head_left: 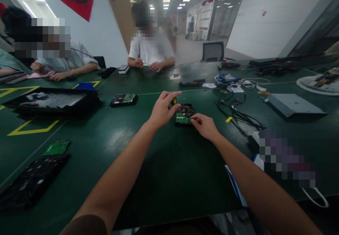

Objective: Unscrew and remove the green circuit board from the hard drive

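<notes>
Hard drive [183, 115] is held by bunched right fingers [198, 117].

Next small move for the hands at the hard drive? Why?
Probably a slight trial twist of the yellow-and-black handle with the left hand: it shows between thumb and forefinger by the hard drive's left side, and the right hand's fingertips are at the green circuit board's right edge, placed to steady it. The handle's tip is hidden, so seating can't be confirmed.
</notes>
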A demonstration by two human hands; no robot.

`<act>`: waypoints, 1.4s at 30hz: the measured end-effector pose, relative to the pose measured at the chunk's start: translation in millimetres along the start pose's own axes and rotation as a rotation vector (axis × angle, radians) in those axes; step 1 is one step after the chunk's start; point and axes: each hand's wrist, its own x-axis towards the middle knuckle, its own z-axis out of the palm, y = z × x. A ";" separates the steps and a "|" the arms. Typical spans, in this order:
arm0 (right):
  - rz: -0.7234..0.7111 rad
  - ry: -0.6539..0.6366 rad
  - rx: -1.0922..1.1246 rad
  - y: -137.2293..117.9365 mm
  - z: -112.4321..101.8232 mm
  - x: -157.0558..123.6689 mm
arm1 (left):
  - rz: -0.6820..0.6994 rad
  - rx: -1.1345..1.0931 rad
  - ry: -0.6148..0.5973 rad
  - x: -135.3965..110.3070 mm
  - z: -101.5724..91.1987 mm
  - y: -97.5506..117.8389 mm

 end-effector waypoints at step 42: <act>0.005 -0.004 -0.005 2.1 1.2 0.4 | -0.027 -0.079 -0.009 7.7 -9.0 5.2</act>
